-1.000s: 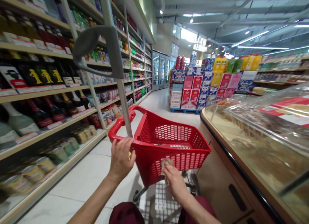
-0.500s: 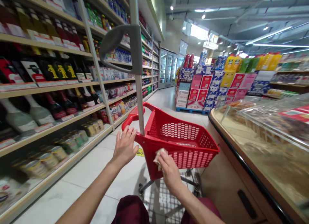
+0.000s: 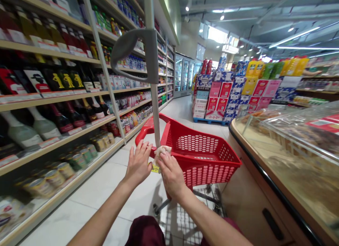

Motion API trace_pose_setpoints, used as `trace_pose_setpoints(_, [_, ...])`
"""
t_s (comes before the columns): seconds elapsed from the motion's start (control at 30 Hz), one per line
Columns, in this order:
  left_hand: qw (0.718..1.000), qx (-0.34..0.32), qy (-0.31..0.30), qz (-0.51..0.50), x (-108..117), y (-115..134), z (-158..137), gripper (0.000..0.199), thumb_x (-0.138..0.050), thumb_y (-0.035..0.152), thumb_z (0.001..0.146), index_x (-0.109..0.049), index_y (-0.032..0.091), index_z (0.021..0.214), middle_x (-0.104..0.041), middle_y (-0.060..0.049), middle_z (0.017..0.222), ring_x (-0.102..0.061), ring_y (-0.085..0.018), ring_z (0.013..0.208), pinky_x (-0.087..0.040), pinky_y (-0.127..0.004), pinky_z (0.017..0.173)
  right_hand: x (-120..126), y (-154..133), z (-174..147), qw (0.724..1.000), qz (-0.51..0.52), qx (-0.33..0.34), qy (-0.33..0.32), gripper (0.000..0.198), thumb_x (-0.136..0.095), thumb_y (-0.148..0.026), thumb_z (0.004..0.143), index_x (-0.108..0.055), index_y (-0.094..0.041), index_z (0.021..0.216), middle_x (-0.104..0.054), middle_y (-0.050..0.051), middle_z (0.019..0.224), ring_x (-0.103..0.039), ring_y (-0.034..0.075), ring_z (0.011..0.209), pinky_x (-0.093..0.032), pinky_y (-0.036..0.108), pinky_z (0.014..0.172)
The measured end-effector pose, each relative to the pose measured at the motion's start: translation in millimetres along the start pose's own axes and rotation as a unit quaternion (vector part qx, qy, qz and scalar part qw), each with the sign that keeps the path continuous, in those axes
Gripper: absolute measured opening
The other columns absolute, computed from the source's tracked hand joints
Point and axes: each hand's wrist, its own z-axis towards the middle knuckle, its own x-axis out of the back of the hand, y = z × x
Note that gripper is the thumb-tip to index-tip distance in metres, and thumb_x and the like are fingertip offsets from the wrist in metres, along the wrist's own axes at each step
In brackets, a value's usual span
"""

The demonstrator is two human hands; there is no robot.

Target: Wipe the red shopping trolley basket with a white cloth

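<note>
A red shopping cart (image 3: 212, 173) with perforated basket sides stands before me, a grey pole (image 3: 155, 115) with a looped grey handle (image 3: 150, 55) rising from its near end. My left hand (image 3: 139, 163) rests with fingers spread at the red rim, close to the cart's curved handle. In my right hand (image 3: 172, 173) is a crumpled pale cloth (image 3: 162, 152), pressed on the cart's corner by the foot of the pole. The fingers of that hand cover part of the cloth and of the cart's side panel.
Shelves (image 3: 66, 131) of bottles and cans line the left side. A wooden counter (image 3: 254, 200) with plastic-packed food runs close along the right. Stacked drink cartons (image 3: 217, 101) stand on a blue pallet (image 3: 209, 121) ahead. Fridges (image 3: 182, 73) are at the back.
My right hand has moved the cloth up and left, from the cart's side panel to the corner near the pole. My left hand has shifted only slightly.
</note>
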Motion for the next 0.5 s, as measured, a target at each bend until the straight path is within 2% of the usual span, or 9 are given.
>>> trace_pose_setpoints(0.1, [1.0, -0.003, 0.0, -0.002, 0, -2, -1, 0.055, -0.042, 0.016, 0.068, -0.039, 0.016, 0.123, -0.039, -0.009, 0.133, -0.024, -0.025, 0.127, -0.017, -0.05, 0.103, -11, 7, -23, 0.999, -0.008, 0.0, -0.051, 0.033, -0.038, -0.01, 0.082, -0.056, -0.017, 0.108, -0.057, 0.009, 0.113, -0.044, 0.02, 0.113, -0.038, 0.039, 0.093])
trace_pose_setpoints(0.17, [1.0, -0.005, -0.001, -0.003, -1, -2, -2, 0.055, -0.042, 0.015, 0.068, -0.039, 0.017, 0.123, -0.038, -0.008, 0.133, -0.023, -0.025, 0.127, -0.016, -0.049, 0.103, -12, 11, -41, 0.997, -0.01, -0.022, -0.077, 0.033, -0.039, -0.009, 0.081, -0.057, -0.019, 0.108, -0.06, 0.009, 0.109, -0.048, 0.019, 0.109, -0.041, 0.037, 0.091])
trace_pose_setpoints(0.23, [1.0, -0.001, 0.0, 0.0, -1, 0, -2, 0.055, -0.041, 0.014, 0.068, -0.039, 0.017, 0.123, -0.037, -0.008, 0.134, -0.022, -0.025, 0.128, -0.016, -0.048, 0.104, -5, 17, -49, 0.997, -0.015, -0.043, -0.067, 0.037, -0.037, -0.007, 0.081, -0.054, -0.018, 0.112, -0.056, 0.009, 0.116, -0.044, 0.018, 0.114, -0.039, 0.037, 0.093])
trace_pose_setpoints(0.3, [1.0, 0.01, 0.002, 0.004, -2, 1, -2, 0.055, -0.041, 0.014, 0.069, -0.039, 0.016, 0.123, -0.037, -0.009, 0.133, -0.021, -0.025, 0.128, -0.016, -0.048, 0.104, 7, 28, -49, 0.997, -0.025, -0.061, -0.03, 0.042, -0.034, -0.005, 0.081, -0.05, -0.017, 0.118, -0.047, 0.01, 0.125, -0.036, 0.019, 0.121, -0.035, 0.039, 0.096])
trace_pose_setpoints(0.37, [1.0, 0.016, 0.002, 0.006, -3, 2, -2, 0.055, -0.041, 0.015, 0.069, -0.039, 0.014, 0.123, -0.038, -0.01, 0.133, -0.021, -0.025, 0.128, -0.016, -0.049, 0.103, 18, 42, -53, 0.995, -0.045, -0.085, 0.001, 0.044, -0.032, -0.004, 0.08, -0.049, -0.015, 0.119, -0.044, 0.011, 0.128, -0.032, 0.02, 0.123, -0.034, 0.041, 0.097])
trace_pose_setpoints(0.43, [1.0, 0.014, 0.001, 0.005, -4, 1, -2, 0.055, -0.041, 0.015, 0.069, -0.039, 0.015, 0.123, -0.038, -0.01, 0.133, -0.021, -0.026, 0.128, -0.016, -0.05, 0.103, 23, 55, -69, 0.993, -0.063, -0.096, -0.013, 0.043, -0.033, -0.003, 0.079, -0.053, -0.015, 0.115, -0.05, 0.012, 0.122, -0.04, 0.02, 0.118, -0.038, 0.04, 0.094])
trace_pose_setpoints(0.5, [1.0, 0.01, 0.001, 0.003, -6, 0, -2, 0.055, -0.041, 0.015, 0.068, -0.038, 0.015, 0.123, -0.037, -0.01, 0.133, -0.021, -0.025, 0.128, -0.015, -0.05, 0.103, 24, 64, -91, 0.992, -0.065, -0.096, -0.056, 0.041, -0.035, -0.003, 0.077, -0.058, -0.016, 0.108, -0.058, 0.011, 0.112, -0.05, 0.019, 0.108, -0.043, 0.038, 0.089])
